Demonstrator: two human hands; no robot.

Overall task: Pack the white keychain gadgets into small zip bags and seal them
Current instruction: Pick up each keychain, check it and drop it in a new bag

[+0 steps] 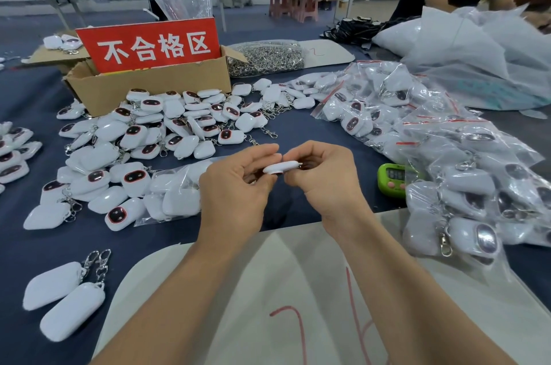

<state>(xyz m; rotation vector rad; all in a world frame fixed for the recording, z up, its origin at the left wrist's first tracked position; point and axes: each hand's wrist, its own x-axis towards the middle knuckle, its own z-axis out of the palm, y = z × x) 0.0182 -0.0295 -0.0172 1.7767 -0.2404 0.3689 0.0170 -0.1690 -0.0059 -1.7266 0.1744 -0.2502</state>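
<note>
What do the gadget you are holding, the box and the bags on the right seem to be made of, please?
Gadget: likely hard plastic, smooth white, with glossy highlights. Box: brown cardboard, matte, with folded flaps. Bags: thin clear plastic film, crinkled and shiny, contents showing through.

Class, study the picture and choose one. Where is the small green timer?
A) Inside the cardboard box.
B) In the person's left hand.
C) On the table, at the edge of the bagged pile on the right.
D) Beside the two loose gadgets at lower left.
C: the green timer lies on the blue tablecloth against the bagged gadgets, while the left hand and right hand hold only a white gadget.
</note>
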